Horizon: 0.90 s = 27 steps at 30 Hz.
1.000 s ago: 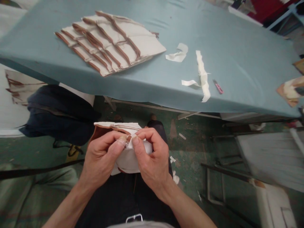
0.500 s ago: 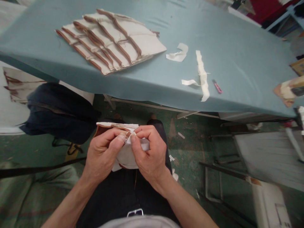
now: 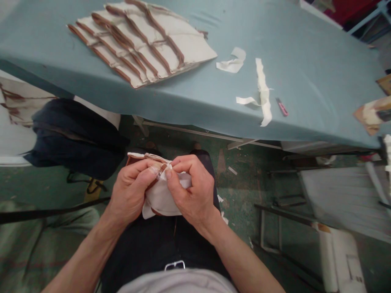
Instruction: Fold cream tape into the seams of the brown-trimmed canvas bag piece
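Observation:
Over my lap I hold a white fabric piece with brown edging [image 3: 165, 199], folded and hanging below my fingers. My left hand [image 3: 131, 189] is closed, its thumb and forefinger pinching the upper edge of the piece. Something thin and whitish or see-through shows at the left thumb tip; I cannot make out what it is. My right hand [image 3: 195, 189] is closed too, pinching a small white tip of the fabric right beside the left fingertips. The two hands almost touch. Much of the upper edge is hidden behind the fingers.
Ahead stands a table with a blue-green cover [image 3: 183, 101]. A fanned stack of similar brown-edged white pieces [image 3: 171, 53] lies on it, with torn white strips [image 3: 262, 91] and a pink cutter [image 3: 282, 107]. A dark bag or cloth bundle [image 3: 76, 134] sits left; a metal frame [image 3: 279, 232] stands right.
Both hands keep their pinch at nearly the same place. The fabric piece has tilted slightly, with more of its lower part showing. The table view has shifted a little upward.

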Each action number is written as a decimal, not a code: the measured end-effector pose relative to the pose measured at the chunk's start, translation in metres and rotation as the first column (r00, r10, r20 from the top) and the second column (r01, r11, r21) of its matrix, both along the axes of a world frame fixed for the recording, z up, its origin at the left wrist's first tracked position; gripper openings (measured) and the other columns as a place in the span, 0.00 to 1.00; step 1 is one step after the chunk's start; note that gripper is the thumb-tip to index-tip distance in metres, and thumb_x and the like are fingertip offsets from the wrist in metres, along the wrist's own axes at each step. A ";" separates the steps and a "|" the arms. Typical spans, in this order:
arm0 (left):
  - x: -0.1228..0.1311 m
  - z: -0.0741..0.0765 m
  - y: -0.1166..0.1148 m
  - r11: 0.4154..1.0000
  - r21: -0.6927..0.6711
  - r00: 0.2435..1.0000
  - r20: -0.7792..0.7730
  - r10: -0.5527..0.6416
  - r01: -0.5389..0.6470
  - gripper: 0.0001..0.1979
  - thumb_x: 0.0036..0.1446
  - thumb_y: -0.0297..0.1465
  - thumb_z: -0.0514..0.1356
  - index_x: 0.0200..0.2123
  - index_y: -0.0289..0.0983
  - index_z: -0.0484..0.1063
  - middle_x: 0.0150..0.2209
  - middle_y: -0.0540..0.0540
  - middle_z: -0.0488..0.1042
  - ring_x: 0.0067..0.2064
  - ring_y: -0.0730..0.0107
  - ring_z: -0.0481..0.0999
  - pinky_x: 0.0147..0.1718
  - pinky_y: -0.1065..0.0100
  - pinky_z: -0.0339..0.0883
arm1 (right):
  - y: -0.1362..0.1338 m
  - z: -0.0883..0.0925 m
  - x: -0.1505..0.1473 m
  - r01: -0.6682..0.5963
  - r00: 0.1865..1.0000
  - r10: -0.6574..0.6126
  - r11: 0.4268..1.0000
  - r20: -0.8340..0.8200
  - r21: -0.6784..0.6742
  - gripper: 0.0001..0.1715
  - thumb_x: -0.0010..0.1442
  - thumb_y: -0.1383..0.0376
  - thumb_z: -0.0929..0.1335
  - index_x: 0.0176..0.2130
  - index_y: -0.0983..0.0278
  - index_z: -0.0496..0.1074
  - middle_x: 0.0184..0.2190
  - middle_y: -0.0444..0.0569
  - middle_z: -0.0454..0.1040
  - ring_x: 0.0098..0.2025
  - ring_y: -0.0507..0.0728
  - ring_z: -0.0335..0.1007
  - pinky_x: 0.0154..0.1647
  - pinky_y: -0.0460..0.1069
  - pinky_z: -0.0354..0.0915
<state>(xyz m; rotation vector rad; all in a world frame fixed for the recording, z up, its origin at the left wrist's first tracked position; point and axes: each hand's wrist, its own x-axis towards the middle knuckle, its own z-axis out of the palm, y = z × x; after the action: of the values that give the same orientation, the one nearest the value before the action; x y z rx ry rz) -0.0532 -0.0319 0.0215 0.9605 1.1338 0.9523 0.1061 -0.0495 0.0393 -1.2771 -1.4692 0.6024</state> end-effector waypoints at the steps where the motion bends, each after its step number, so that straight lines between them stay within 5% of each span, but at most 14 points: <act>1: 0.000 0.001 0.000 1.000 -0.003 1.000 0.014 -0.002 0.002 0.11 0.63 0.38 0.68 0.30 0.38 0.82 0.33 0.48 0.81 0.33 0.66 0.74 0.32 0.69 0.68 | 0.000 -0.001 -0.001 0.008 1.000 -0.008 1.000 0.019 -0.002 0.09 0.69 0.67 0.70 0.35 0.56 0.69 0.35 0.46 0.79 0.38 0.57 0.79 0.41 0.54 0.76; 12: 0.002 0.008 0.001 1.000 -0.026 0.998 0.066 -0.003 0.004 0.14 0.63 0.42 0.67 0.32 0.38 0.84 0.31 0.49 0.82 0.29 0.70 0.72 0.28 0.71 0.67 | -0.003 -0.004 0.000 0.073 0.983 -0.059 0.995 0.171 -0.075 0.04 0.67 0.61 0.70 0.38 0.56 0.71 0.33 0.46 0.81 0.35 0.57 0.79 0.35 0.51 0.71; 17: -0.003 0.011 0.002 0.998 -0.008 0.997 0.045 -0.068 0.069 0.09 0.59 0.38 0.72 0.34 0.37 0.84 0.37 0.47 0.84 0.34 0.67 0.76 0.32 0.71 0.71 | -0.003 -0.004 0.000 0.080 0.983 -0.072 0.996 0.171 -0.039 0.05 0.68 0.61 0.70 0.37 0.58 0.72 0.33 0.46 0.81 0.33 0.55 0.78 0.35 0.50 0.70; 27: 0.010 0.028 -0.004 0.992 0.124 0.964 -0.264 0.033 0.000 0.04 0.54 0.32 0.66 0.30 0.38 0.78 0.28 0.51 0.79 0.27 0.71 0.71 0.25 0.71 0.64 | -0.005 -0.005 -0.006 0.016 0.987 -0.076 0.925 -0.143 -0.379 0.13 0.63 0.54 0.73 0.36 0.60 0.73 0.30 0.43 0.77 0.30 0.53 0.70 0.32 0.50 0.64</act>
<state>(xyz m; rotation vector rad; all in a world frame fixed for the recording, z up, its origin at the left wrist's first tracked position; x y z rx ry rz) -0.0435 -0.0360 0.0498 1.2084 1.3203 0.9339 0.1004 -0.0544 0.0345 -1.5167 -1.2260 0.9658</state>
